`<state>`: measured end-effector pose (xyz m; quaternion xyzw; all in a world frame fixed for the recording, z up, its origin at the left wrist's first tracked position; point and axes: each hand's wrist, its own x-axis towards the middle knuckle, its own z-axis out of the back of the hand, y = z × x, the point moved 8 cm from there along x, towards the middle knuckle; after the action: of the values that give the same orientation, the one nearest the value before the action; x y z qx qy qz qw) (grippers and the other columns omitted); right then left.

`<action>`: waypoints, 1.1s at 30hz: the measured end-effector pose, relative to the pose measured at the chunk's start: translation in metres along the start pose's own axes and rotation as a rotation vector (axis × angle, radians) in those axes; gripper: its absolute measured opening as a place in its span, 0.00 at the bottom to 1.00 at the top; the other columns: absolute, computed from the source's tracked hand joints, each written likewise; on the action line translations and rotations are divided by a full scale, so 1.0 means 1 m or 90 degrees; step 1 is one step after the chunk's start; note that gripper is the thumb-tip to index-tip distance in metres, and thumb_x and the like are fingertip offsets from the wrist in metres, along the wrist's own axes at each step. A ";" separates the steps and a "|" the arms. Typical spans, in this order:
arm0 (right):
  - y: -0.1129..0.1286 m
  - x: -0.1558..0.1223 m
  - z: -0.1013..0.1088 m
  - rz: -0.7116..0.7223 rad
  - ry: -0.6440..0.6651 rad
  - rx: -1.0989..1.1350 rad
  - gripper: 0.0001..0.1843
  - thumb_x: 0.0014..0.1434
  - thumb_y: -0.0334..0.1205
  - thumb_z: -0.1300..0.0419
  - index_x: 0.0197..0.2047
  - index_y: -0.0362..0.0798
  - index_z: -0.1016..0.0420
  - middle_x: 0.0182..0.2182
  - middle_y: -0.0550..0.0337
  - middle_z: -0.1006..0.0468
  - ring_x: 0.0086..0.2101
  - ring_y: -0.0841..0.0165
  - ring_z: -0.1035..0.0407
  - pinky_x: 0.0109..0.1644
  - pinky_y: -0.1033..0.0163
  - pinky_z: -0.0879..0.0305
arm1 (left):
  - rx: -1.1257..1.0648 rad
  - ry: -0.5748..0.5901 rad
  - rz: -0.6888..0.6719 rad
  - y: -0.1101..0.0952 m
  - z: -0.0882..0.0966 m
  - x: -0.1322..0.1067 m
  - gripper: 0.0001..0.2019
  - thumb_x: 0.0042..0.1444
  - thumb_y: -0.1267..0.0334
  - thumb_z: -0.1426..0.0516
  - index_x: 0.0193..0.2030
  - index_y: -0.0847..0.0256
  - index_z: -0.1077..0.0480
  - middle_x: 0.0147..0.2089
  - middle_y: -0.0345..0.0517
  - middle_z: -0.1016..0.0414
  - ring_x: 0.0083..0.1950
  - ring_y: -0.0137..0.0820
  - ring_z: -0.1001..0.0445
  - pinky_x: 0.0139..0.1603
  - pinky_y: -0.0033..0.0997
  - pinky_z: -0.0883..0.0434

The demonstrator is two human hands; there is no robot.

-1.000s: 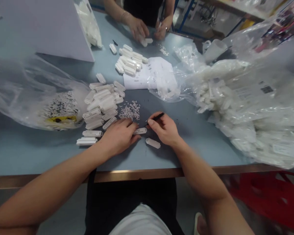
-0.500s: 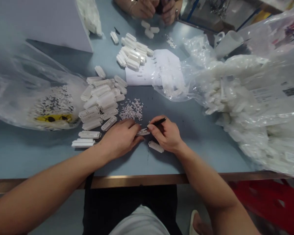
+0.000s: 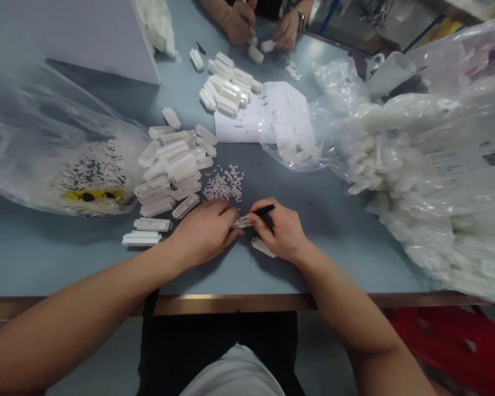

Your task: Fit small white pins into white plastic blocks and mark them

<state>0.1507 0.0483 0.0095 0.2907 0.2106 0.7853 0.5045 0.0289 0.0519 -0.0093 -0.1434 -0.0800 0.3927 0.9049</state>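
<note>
White plastic connector (image 3: 241, 223) sits between our hands on the blue table (image 3: 66, 258), its end under our left hand (image 3: 204, 231), fingers pressed together on it. Our right hand (image 3: 282, 231) pinches a black tool (image 3: 264, 209) right at the connector. Another connector (image 3: 263, 247) lies just under that hand, near a heap of tiny white bits (image 3: 223, 185).

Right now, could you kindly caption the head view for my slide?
Right hand holds black pen over white connector steadied by left hand.
</note>
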 end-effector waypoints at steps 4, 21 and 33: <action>0.001 -0.001 -0.007 0.025 0.017 -0.012 0.11 0.67 0.47 0.49 0.40 0.51 0.30 0.34 0.57 0.22 0.34 0.67 0.27 0.40 0.63 0.32 | -0.005 0.001 0.007 0.000 0.001 0.001 0.11 0.63 0.57 0.46 0.41 0.63 0.28 0.40 0.53 0.27 0.44 0.42 0.26 0.45 0.41 0.30; -0.009 0.000 0.007 -0.077 -0.039 0.083 0.08 0.64 0.46 0.44 0.38 0.51 0.31 0.29 0.63 0.22 0.26 0.72 0.29 0.33 0.65 0.35 | 0.025 -0.004 0.000 -0.001 0.001 0.000 0.13 0.63 0.54 0.46 0.43 0.62 0.29 0.40 0.52 0.27 0.44 0.42 0.26 0.44 0.40 0.30; 0.002 -0.001 0.005 0.041 -0.045 -0.006 0.08 0.66 0.44 0.46 0.39 0.50 0.31 0.31 0.61 0.22 0.30 0.70 0.27 0.35 0.66 0.33 | 0.028 -0.009 0.004 -0.002 0.002 0.000 0.12 0.63 0.55 0.45 0.42 0.63 0.29 0.39 0.52 0.27 0.43 0.42 0.26 0.43 0.40 0.30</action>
<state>0.1528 0.0470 0.0145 0.3226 0.1794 0.7914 0.4873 0.0295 0.0510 -0.0068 -0.1211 -0.0772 0.3981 0.9060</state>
